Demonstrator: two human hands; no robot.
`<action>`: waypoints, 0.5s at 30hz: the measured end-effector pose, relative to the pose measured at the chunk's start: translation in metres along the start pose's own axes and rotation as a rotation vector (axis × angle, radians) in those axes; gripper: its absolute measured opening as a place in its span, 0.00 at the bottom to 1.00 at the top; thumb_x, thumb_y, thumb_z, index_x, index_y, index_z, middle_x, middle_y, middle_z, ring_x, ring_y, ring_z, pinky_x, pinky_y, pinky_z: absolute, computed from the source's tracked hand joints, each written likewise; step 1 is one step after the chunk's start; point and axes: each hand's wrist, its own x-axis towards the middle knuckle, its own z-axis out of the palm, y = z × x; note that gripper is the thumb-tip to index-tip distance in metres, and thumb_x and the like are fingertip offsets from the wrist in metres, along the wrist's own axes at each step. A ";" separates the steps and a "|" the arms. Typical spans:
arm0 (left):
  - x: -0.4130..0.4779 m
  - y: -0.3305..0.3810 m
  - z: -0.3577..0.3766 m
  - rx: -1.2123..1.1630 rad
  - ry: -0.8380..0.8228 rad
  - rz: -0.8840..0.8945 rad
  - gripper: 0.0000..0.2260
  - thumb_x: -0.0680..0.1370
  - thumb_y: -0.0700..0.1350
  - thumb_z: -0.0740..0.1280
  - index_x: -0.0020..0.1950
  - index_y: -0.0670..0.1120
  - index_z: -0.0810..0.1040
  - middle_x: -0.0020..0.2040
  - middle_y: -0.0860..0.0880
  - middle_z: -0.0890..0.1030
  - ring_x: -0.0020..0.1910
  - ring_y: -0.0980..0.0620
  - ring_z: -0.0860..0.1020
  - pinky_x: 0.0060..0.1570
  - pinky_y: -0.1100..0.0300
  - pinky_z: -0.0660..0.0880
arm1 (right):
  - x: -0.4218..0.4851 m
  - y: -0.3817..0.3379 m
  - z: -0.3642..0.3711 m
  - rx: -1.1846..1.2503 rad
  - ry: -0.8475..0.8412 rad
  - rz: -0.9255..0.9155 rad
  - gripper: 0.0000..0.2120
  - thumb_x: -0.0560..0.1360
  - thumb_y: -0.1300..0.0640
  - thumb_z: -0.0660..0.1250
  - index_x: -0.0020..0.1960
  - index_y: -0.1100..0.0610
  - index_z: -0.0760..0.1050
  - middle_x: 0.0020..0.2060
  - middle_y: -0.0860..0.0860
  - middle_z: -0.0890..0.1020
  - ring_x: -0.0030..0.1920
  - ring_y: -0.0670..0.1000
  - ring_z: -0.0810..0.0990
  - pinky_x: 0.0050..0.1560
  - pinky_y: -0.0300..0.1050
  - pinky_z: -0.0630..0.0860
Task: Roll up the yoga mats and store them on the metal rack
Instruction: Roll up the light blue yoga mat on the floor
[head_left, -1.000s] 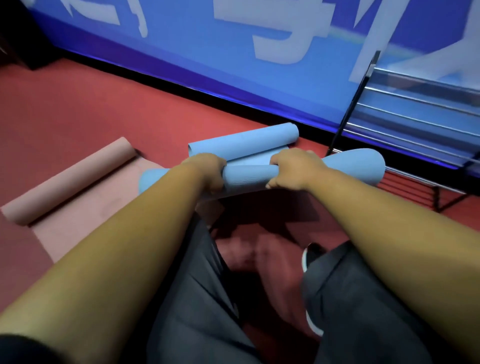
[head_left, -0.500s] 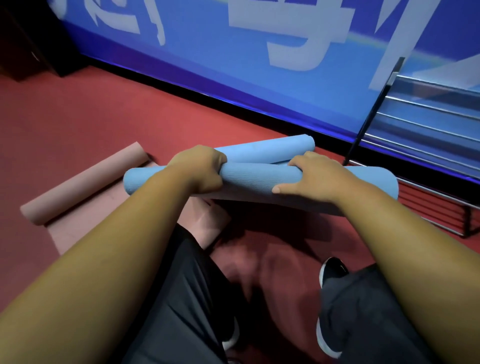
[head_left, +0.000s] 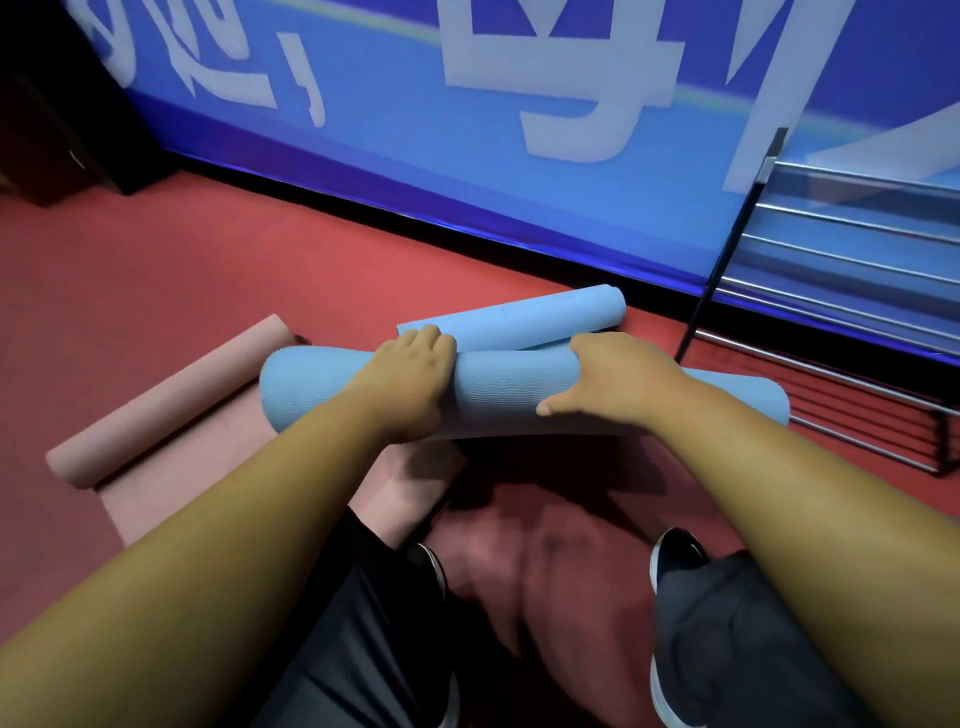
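Observation:
A rolled light-blue yoga mat (head_left: 509, 389) lies crosswise in front of me, lifted off the red floor. My left hand (head_left: 410, 374) grips it left of its middle. My right hand (head_left: 608, 374) holds it right of its middle, fingers wrapped over the top. Just behind it on the floor lies a second blue mat (head_left: 524, 317), partly rolled. A pink mat (head_left: 171, 415) lies at the left, rolled at its far end with a flat stretch running toward me. The metal rack (head_left: 841, 317) stands at the right against the wall.
A blue wall banner (head_left: 467, 156) with white lettering runs along the back. Red floor (head_left: 156, 270) stretches to the left. My knees and black shoes (head_left: 675, 556) fill the lower part of the view. A dark cabinet corner (head_left: 47, 130) stands at the far left.
The blue roll has come up off the floor and closer to me, both hands still on it. The view has shifted, and the rack now sits further right.

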 end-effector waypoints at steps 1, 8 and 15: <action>0.001 0.002 0.005 -0.044 -0.022 -0.006 0.24 0.71 0.50 0.75 0.61 0.44 0.70 0.59 0.44 0.72 0.55 0.40 0.73 0.48 0.48 0.69 | -0.001 0.001 0.002 -0.035 -0.011 -0.006 0.31 0.67 0.27 0.77 0.47 0.51 0.68 0.48 0.48 0.79 0.53 0.57 0.79 0.42 0.52 0.69; 0.013 0.012 0.000 -0.085 -0.188 -0.073 0.24 0.69 0.63 0.78 0.49 0.53 0.68 0.51 0.50 0.77 0.52 0.44 0.78 0.46 0.50 0.74 | -0.009 0.005 0.025 -0.153 -0.093 -0.028 0.29 0.69 0.37 0.80 0.54 0.51 0.67 0.56 0.53 0.81 0.58 0.60 0.80 0.45 0.50 0.70; 0.002 0.006 -0.004 -0.054 -0.063 -0.025 0.25 0.69 0.71 0.75 0.49 0.54 0.71 0.50 0.52 0.76 0.54 0.45 0.77 0.46 0.51 0.71 | -0.005 0.014 0.029 -0.095 -0.128 0.020 0.15 0.74 0.40 0.72 0.45 0.50 0.74 0.40 0.45 0.73 0.46 0.56 0.76 0.42 0.48 0.72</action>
